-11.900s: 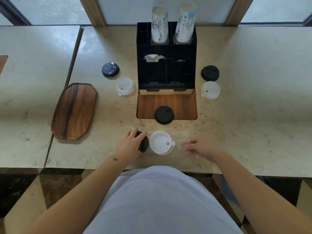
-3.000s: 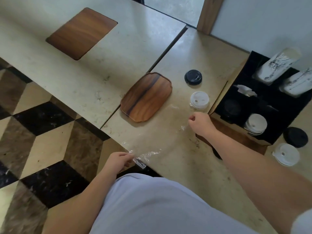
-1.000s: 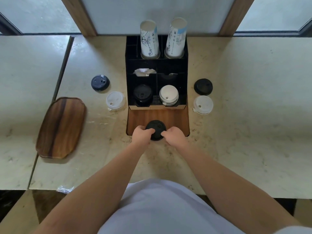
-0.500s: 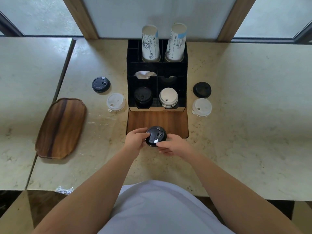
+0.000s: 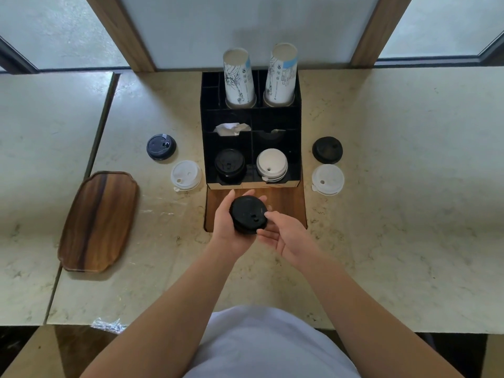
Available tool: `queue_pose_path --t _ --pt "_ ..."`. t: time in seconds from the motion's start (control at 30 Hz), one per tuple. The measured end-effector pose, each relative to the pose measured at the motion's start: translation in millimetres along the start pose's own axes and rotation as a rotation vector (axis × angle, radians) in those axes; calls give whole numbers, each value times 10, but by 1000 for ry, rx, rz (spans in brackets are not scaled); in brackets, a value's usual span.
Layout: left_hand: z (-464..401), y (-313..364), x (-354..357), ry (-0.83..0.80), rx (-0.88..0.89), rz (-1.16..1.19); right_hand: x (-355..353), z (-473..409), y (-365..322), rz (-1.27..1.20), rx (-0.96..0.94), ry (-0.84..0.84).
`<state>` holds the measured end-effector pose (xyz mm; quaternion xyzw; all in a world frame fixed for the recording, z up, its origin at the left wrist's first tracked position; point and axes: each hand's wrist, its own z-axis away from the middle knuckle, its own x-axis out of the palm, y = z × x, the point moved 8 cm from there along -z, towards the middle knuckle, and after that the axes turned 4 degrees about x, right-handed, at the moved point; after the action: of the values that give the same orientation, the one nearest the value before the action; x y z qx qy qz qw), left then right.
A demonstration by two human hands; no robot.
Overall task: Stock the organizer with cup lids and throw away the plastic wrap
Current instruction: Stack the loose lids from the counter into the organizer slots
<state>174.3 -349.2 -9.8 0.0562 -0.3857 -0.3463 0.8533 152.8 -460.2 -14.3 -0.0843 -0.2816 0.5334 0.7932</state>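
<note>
My left hand (image 5: 227, 224) grips a stack of black lids (image 5: 247, 214) above the wooden inset, just in front of the black organizer (image 5: 297, 148). My right hand (image 5: 283, 232) touches the stack's right edge, fingers spread. The organizer's front compartments hold black lids (image 5: 229, 165) on the left and white lids (image 5: 272, 164) on the right. Loose stacks lie beside it: black lids (image 5: 161, 147) and white lids (image 5: 186, 175) to its left, black lids (image 5: 327, 149) and white lids (image 5: 327, 179) to its right. Crumpled plastic wrap (image 5: 107, 324) sits at the counter's near left edge.
Two paper cup stacks (image 5: 239, 77) (image 5: 281, 75) stand in the organizer's back row, with napkins (image 5: 229, 129) in a middle slot. A wooden tray (image 5: 98, 221) lies at the left. A seam (image 5: 101, 130) splits the counter from the neighbouring table.
The black lid stack has risen off the wooden inset, now held in my left hand. My right hand has shifted to its right edge.
</note>
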Motion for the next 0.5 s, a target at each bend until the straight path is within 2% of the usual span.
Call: queue_pose_path --t 0.17,0.27,0.33,0.4,0.5 --pt "-62 89 318 -104 10 94 26 -38 -250 11 -74 -36" --pt "-154 131 402 -83 9 116 -129 -87 -550 384 -93 3" --pt "-204 155 470 -91 -21 186 -471 -197 -960 477 -156 182" --pt "-222 190 553 -111 -42 225 -843 -311 -1484 547 -311 403" --pt "-266 182 653 -125 -73 228 -1134 -543 -2060 937 -424 616"
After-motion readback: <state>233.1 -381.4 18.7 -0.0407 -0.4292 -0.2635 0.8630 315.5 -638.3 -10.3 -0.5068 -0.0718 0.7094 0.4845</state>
